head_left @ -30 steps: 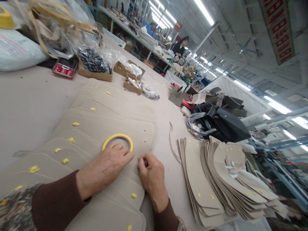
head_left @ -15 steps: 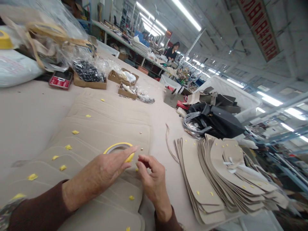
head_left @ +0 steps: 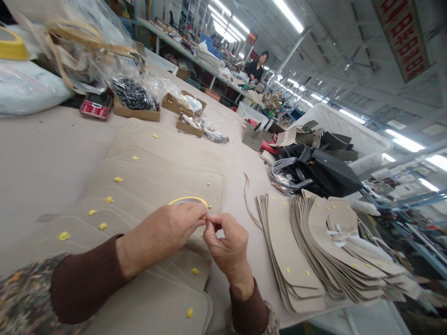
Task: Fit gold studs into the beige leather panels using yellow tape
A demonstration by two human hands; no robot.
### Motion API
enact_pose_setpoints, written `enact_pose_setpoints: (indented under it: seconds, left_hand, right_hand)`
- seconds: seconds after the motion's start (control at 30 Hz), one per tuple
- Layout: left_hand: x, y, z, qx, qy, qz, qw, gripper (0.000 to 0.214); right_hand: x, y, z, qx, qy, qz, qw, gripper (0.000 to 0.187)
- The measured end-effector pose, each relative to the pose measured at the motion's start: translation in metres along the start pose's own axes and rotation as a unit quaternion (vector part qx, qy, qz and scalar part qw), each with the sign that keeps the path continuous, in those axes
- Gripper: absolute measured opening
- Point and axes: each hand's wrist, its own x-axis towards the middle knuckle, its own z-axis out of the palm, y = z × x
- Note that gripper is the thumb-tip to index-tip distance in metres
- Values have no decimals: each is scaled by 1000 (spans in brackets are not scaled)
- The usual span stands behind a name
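Closer together than half a second ago, the hands meet at the fingertips: the left hand (head_left: 164, 235) grips the yellow tape roll (head_left: 188, 199) near the right edge of the beige panels (head_left: 167, 177); the right hand (head_left: 228, 242) is pinched closed, on what I cannot tell. Along the worktop's (head_left: 235, 172) right edge lie stacked beige strips (head_left: 284, 242), a black bag (head_left: 328, 172) beyond.

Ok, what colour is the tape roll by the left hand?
The tape roll is yellow, greyish inside; the head view shows it.
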Motion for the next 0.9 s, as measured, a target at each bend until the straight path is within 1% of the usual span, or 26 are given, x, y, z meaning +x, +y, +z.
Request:
enact_pose_setpoints:
  seconds: [0.07, 0.1, 0.13, 0.17, 0.2, 0.27, 0.3, 0.33, 0.43, 0.5, 0.57, 0.63, 0.7, 0.77, 0.83, 0.9]
  left_hand:
    - [4, 0, -2, 9, -14, -4, 1000, 26]
    - [6, 0, -2, 20, -14, -3, 1000, 26]
    - [7, 0, -1, 34, -9, 2, 999, 26]
    - [7, -1, -1, 50, 2, 10, 999, 26]
    - [8, -1, 0, 64, 17, 21, 998, 27]
    - [6, -2, 3, 80, 50, 38, 995, 29]
    - [5, -2, 5, 83, 64, 42, 994, 30]
    - [3, -2, 8, 83, 77, 45, 993, 31]
    - [-5, -2, 16, 84, 105, 46, 990, 32]
    - [-10, -4, 22, 87, 109, 39, 989, 31]
    - [-15, -7, 28, 113, 78, 23, 990, 26]
    - [-17, -12, 35, 162, 21, -2, 987, 22]
    - [-18, -15, 39, 203, -35, -29, 978, 21]
    - [-16, -17, 41, 215, -76, -39, 973, 20]
    - [-15, -17, 40, 210, -99, -36, 972, 20]
    - [-13, -16, 39, 206, -103, -34, 972, 21]
  right_hand:
    - [3, -1, 0, 41, 2, 50, 998, 18]
    - [4, -2, 0, 73, 2, 95, 993, 16]
    - [5, -3, 1, 114, -3, 151, 982, 13]
    - [6, -5, 2, 162, -12, 213, 963, 12]
    - [8, -6, 4, 211, -23, 272, 939, 13]
    - [10, -7, 8, 290, -39, 357, 887, 17]
    - [11, -6, 11, 313, -45, 380, 869, 19]
    - [11, -4, 13, 325, -47, 395, 858, 19]
    - [10, 9, 20, 325, -29, 434, 840, 22]
    - [9, 23, 22, 310, -8, 462, 831, 28]
    - [9, 36, 21, 296, -8, 472, 830, 33]
    - [9, 45, 21, 285, -28, 463, 839, 35]
    - [8, 49, 22, 275, -43, 449, 849, 35]
    - [6, 50, 25, 253, -49, 434, 863, 32]
    - [4, 50, 28, 219, -60, 411, 883, 28]
    - [3, 50, 30, 174, -75, 376, 907, 26]
